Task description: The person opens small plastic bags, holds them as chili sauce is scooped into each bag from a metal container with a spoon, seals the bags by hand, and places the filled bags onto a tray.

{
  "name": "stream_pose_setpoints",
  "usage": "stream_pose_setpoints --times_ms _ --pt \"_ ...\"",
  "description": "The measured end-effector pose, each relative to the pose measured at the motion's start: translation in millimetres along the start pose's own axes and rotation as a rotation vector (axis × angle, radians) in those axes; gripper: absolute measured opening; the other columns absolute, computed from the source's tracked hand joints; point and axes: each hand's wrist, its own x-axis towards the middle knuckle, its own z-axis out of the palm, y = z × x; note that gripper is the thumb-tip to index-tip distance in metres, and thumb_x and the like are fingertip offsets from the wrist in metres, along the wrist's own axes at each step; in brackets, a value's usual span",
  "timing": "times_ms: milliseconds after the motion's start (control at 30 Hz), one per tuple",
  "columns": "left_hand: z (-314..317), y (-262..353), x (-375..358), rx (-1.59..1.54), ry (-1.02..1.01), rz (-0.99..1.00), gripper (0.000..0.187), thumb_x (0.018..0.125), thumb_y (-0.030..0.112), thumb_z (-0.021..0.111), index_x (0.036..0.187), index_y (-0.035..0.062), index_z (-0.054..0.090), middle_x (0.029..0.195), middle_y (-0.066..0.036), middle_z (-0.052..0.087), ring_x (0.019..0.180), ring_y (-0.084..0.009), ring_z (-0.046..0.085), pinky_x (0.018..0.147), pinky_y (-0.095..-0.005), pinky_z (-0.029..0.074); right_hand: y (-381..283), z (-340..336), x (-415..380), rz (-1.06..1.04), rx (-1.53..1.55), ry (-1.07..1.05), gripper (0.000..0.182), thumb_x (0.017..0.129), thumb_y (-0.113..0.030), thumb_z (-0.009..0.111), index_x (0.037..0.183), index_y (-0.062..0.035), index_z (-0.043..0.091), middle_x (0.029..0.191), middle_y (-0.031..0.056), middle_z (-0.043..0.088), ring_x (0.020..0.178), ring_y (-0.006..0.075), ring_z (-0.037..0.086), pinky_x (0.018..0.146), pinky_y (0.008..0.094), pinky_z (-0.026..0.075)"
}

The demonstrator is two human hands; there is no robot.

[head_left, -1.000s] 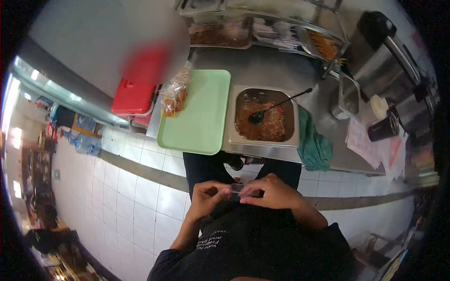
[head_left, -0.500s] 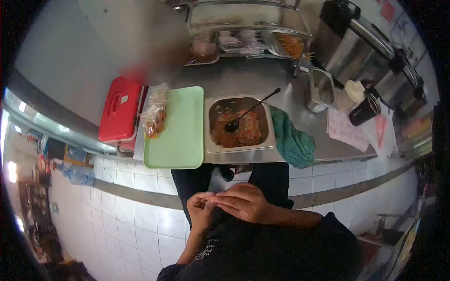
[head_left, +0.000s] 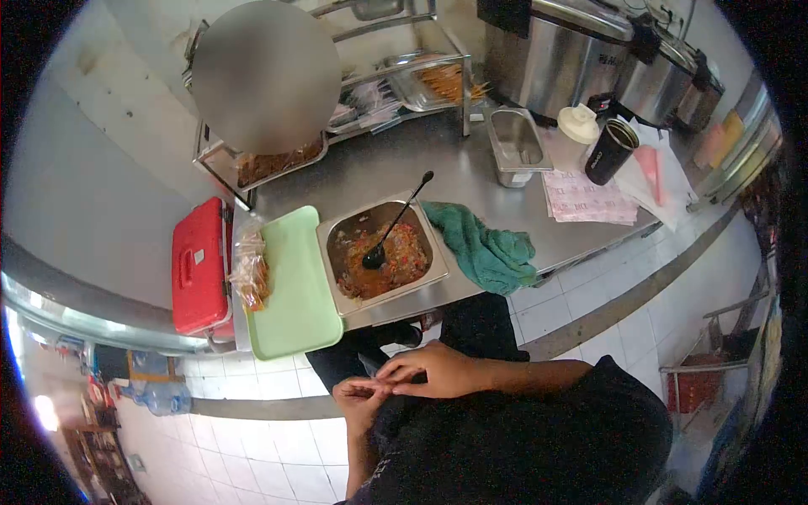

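My left hand [head_left: 359, 399] and my right hand [head_left: 433, 371] meet in front of my lap, fingertips pinched together. Between them is a small, thin, see-through plastic bag [head_left: 369, 364], mostly hidden by the fingers and hard to make out against the dark trousers. Beyond my hands, a steel pan [head_left: 331, 290] holds a chunky reddish food mix [head_left: 404, 261], with a black ladle [head_left: 374, 255] resting in it. Left of the pan lies a light green tray [head_left: 295, 295], with filled clear bags [head_left: 251, 273] along its left edge.
A green cloth [head_left: 484, 248] lies right of the pan. Further right are a steel container [head_left: 519, 147], printed paper sheets [head_left: 589, 200], a black cup [head_left: 612, 153] and large steel cookers [head_left: 555, 63]. A red cooler box [head_left: 202, 265] stands at left. Behind is a rack [head_left: 465, 93] with trays.
My view has turned, so the counter appears tilted and shifted left. My hands stay together at the plastic bag, with the right fingers slightly moved; less of the bag shows.
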Motion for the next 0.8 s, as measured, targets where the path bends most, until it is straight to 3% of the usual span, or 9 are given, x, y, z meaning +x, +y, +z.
stream_pose_setpoints --times_ms 133,333,367,467,500,600,633,733,800 --pt "13 11 4 -0.01 -0.073 -0.019 0.014 0.08 -0.006 0.078 0.091 -0.0044 0.07 0.089 -0.014 0.074 0.082 -0.0161 0.071 0.075 -0.0291 0.058 16 -3 -7 0.096 0.143 0.038 0.032 0.089 -0.01 0.073 0.118 -0.0025 0.061 0.105 0.0138 0.074 0.102 0.0193 0.072 0.088 0.0333 0.058" --pt "39 12 3 0.089 -0.018 0.037 0.014 0.08 -0.007 0.077 0.09 -0.0043 0.068 0.088 -0.012 0.072 0.081 -0.0154 0.069 0.076 -0.0285 0.057 26 11 -13 -0.011 -0.609 0.024 0.031 0.087 -0.026 0.071 0.103 -0.0008 0.06 0.085 0.0162 0.071 0.078 0.0332 0.072 0.068 0.0435 0.059" --pt "44 13 1 0.178 0.026 0.021 0.01 0.08 -0.005 0.074 0.085 -0.0023 0.066 0.082 -0.009 0.071 0.073 -0.0118 0.065 0.069 -0.0263 0.054 40 19 -14 0.017 -0.645 0.001 0.031 0.087 -0.031 0.066 0.096 -0.0017 0.063 0.077 0.0174 0.068 0.068 0.0386 0.068 0.063 0.0483 0.055" --pt "46 -7 -4 0.372 0.08 0.049 0.009 0.082 -0.002 0.071 0.08 -0.0005 0.063 0.079 -0.006 0.069 0.066 -0.0091 0.06 0.061 -0.0249 0.048 68 31 -14 0.038 -0.723 -0.016 0.027 0.083 -0.029 0.066 0.086 -0.0018 0.066 0.074 0.0182 0.068 0.067 0.0377 0.069 0.064 0.0486 0.056" --pt "55 1 -4 0.556 0.042 0.135 0.017 0.09 0.008 0.061 0.076 -0.0024 0.06 0.07 -0.009 0.066 0.06 -0.0133 0.056 0.055 -0.0302 0.043 65 30 -15 0.049 -0.71 0.002 0.024 0.081 -0.026 0.066 0.081 -0.0025 0.067 0.073 0.0177 0.068 0.067 0.0368 0.069 0.065 0.0491 0.055" --pt "49 -17 -7 0.581 -0.115 0.047 0.033 0.096 0.018 0.05 0.074 -0.0053 0.057 0.066 -0.017 0.061 0.057 -0.0204 0.055 0.054 -0.037 0.042 58 34 -15 0.074 -0.75 -0.039 0.02 0.079 -0.023 0.065 0.079 -0.0034 0.069 0.071 0.0162 0.068 0.067 0.0353 0.069 0.066 0.0487 0.055" --pt "49 -24 -8 0.602 -0.089 -0.023 0.043 0.098 0.024 0.043 0.071 -0.0073 0.055 0.062 -0.022 0.057 0.054 -0.0288 0.056 0.054 -0.0429 0.041 58 32 -17 0.069 -0.769 -0.024 0.018 0.079 -0.021 0.062 0.077 -0.0054 0.07 0.072 0.0148 0.069 0.068 0.0324 0.07 0.066 0.0458 0.055" --pt "53 -30 -8 0.757 0.008 -0.139 0.047 0.097 0.027 0.044 0.068 -0.0081 0.056 0.061 -0.025 0.058 0.052 -0.0356 0.057 0.053 -0.0461 0.04 63 31 -20 0.007 -0.938 0.054 0.018 0.081 -0.022 0.061 0.077 -0.0063 0.07 0.072 0.0131 0.07 0.068 0.0294 0.071 0.065 0.0438 0.054" --pt "54 -45 -8 0.789 0.022 -0.118 0.05 0.098 0.03 0.044 0.068 -0.0084 0.058 0.062 -0.028 0.057 0.053 -0.04 0.058 0.053 -0.0485 0.04 65 28 -23 0.101 -0.931 0.066 0.019 0.082 -0.024 0.06 0.08 -0.0076 0.07 0.072 0.0114 0.07 0.067 0.0272 0.07 0.064 0.0433 0.054"
